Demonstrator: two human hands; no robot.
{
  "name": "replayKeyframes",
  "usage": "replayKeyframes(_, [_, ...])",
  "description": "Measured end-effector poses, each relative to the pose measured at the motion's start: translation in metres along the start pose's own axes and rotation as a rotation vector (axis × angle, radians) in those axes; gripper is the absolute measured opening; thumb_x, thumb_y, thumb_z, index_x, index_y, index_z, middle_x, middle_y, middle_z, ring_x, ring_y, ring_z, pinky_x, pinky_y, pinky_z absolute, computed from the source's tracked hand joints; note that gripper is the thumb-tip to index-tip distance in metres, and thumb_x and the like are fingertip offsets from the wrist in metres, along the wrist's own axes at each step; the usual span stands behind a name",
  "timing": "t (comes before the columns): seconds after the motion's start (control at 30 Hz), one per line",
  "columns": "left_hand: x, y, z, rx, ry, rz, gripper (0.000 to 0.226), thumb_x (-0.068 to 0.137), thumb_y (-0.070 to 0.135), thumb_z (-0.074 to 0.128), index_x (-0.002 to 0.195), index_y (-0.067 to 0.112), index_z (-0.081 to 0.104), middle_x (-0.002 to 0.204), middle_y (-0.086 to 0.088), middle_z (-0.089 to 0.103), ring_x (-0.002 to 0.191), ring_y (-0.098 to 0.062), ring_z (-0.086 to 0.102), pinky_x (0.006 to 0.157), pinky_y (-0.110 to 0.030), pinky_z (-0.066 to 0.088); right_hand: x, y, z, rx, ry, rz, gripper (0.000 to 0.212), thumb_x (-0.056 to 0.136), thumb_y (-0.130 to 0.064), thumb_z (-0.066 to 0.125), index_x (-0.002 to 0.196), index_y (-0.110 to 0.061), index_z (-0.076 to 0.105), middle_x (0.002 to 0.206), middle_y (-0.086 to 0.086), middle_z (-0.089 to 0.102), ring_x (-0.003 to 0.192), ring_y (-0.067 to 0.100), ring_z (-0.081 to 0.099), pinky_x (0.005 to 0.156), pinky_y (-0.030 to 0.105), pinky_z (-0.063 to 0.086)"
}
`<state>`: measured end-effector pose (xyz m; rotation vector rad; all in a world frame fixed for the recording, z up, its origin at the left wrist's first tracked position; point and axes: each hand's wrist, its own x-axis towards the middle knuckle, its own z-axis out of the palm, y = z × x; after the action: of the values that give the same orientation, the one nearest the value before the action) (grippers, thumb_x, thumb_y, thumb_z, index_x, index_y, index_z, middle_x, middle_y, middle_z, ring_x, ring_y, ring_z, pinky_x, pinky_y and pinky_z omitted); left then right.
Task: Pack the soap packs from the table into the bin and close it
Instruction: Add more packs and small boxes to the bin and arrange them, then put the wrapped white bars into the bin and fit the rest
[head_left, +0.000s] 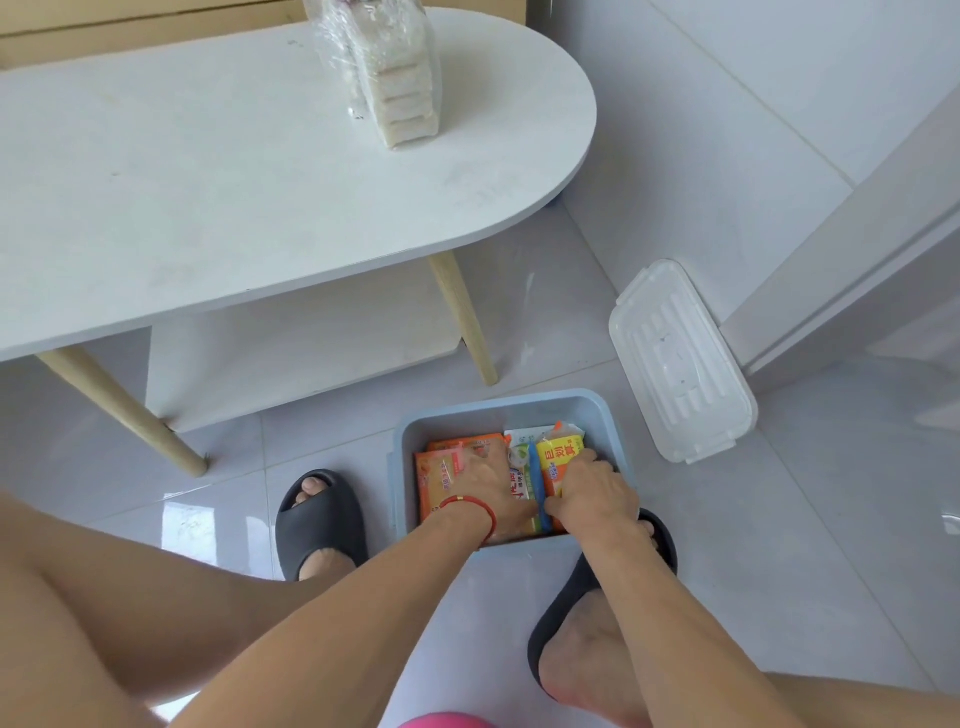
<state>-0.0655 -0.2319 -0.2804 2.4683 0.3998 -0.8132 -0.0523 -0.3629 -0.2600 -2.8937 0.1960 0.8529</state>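
Pressing: left hand (493, 480) is lying flat on the orange packs (441, 478), seating them level.
Wedging: right hand (592, 493) is closing around the yellow pack (558, 454), squeezing it into the bin (498, 408).
Waiting: wrapped soap stack (387, 78) is standing on the table (208, 182); lid (680, 358) is lying alongside on the floor, keeping the opening free.

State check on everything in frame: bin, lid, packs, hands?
Bin: open, on floor.
Lid: off, lying on floor beside bin.
Soap packs in bin: packed side by side.
Clear-wrapped soap pack: on table, unpacked.
Left hand: pressing on packs.
Right hand: on yellow pack.
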Motion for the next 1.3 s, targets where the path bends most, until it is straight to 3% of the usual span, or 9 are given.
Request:
replayKeyframes(0.17, [-0.004,-0.007,0.001,-0.064,0.018,0.099,0.091,0.079,0.039,0.077,0.150,0.034,0.020,0.144,-0.010,0.040,0.124,-0.030,0.054,0.101,-0.042,0.051,-0.002,0.005,-0.002,0.081,-0.062,-0.037,0.092,0.092,-0.037,0.073,0.156,-0.003,0.016,0.143,0.017,0.053,0.128,0.031,0.058,0.106,0.041,0.050])
replayKeyframes(0.33, [-0.016,-0.009,0.004,-0.321,0.082,0.139,0.088,0.077,0.027,0.079,0.147,0.032,0.026,0.131,-0.006,0.058,0.115,-0.026,0.062,0.097,-0.038,0.054,-0.007,-0.006,-0.015,0.038,0.095,0.017,0.045,0.095,-0.028,0.069,0.134,-0.011,0.054,0.128,0.012,0.058,0.116,0.029,0.060,0.090,0.040,0.054])
replayKeyframes(0.53, [-0.015,-0.024,-0.003,-0.382,-0.070,0.159,0.093,0.082,0.017,0.077,0.154,0.030,0.021,0.136,0.000,0.057,0.109,-0.016,0.058,0.085,-0.019,0.045,-0.014,-0.010,-0.005,-0.077,0.091,-0.125,0.071,0.092,-0.032,0.072,0.149,-0.012,0.035,0.146,0.014,0.036,0.132,0.030,0.040,0.106,0.040,0.049])
replayKeyframes(0.73, [-0.020,-0.029,0.004,-0.483,-0.229,0.111,0.101,0.082,0.003,0.071,0.156,0.031,0.008,0.142,-0.007,0.054,0.123,-0.027,0.058,0.105,-0.039,0.049,-0.017,-0.023,0.002,-0.094,0.099,-0.112,0.081,0.089,-0.036,0.070,0.154,-0.011,0.028,0.150,0.018,0.033,0.135,0.034,0.037,0.102,0.042,0.050])
replayKeyframes(0.83, [-0.024,-0.031,-0.012,-0.459,-0.297,0.171,0.086,0.083,-0.005,0.062,0.152,0.032,0.026,0.141,-0.005,0.055,0.126,-0.030,0.056,0.104,-0.046,0.050,-0.019,-0.024,-0.009,-0.072,0.058,-0.076,0.069,0.092,-0.039,0.067,0.149,-0.012,0.037,0.146,0.017,0.041,0.132,0.034,0.042,0.101,0.043,0.050])
replayKeyframes(0.97, [-0.045,-0.019,-0.087,-0.297,0.140,0.277,0.050,0.087,0.009,0.054,0.135,0.024,0.054,0.117,-0.004,0.070,0.103,-0.023,0.067,0.086,-0.024,0.052,-0.025,-0.052,-0.073,0.190,0.234,-0.202,0.022,0.095,-0.033,0.061,0.109,-0.017,0.069,0.109,0.005,0.072,0.099,0.027,0.066,0.079,0.037,0.055])
replayKeyframes(1.1, [-0.078,0.002,-0.187,-0.398,0.584,0.522,0.032,0.080,0.001,0.053,0.101,0.017,0.071,0.081,0.004,0.074,0.072,-0.012,0.067,0.075,-0.025,0.055,-0.057,-0.105,-0.162,0.661,0.653,-0.490,0.012,0.089,-0.027,0.060,0.089,-0.023,0.072,0.078,-0.012,0.071,0.074,0.013,0.067,0.070,0.032,0.054])
replayKeyframes(1.2, [-0.097,0.008,-0.251,-0.367,0.803,0.631,0.026,0.077,0.002,0.053,0.090,0.015,0.072,0.075,0.003,0.072,0.065,-0.014,0.065,0.069,-0.025,0.053,-0.062,-0.146,-0.218,0.821,0.874,-0.655,0.023,0.085,-0.027,0.063,0.105,-0.016,0.067,0.097,-0.004,0.069,0.085,0.013,0.064,0.080,0.030,0.051])
replayKeyframes(1.3, [-0.100,-0.002,-0.291,-0.271,0.793,0.548,0.025,0.081,0.003,0.053,0.095,0.014,0.071,0.085,0.002,0.072,0.073,-0.017,0.065,0.076,-0.028,0.053,-0.040,-0.196,-0.264,0.676,0.772,-0.644,0.068,0.084,-0.040,0.069,0.142,-0.016,0.043,0.135,0.009,0.048,0.121,0.028,0.049,0.098,0.035,0.043])
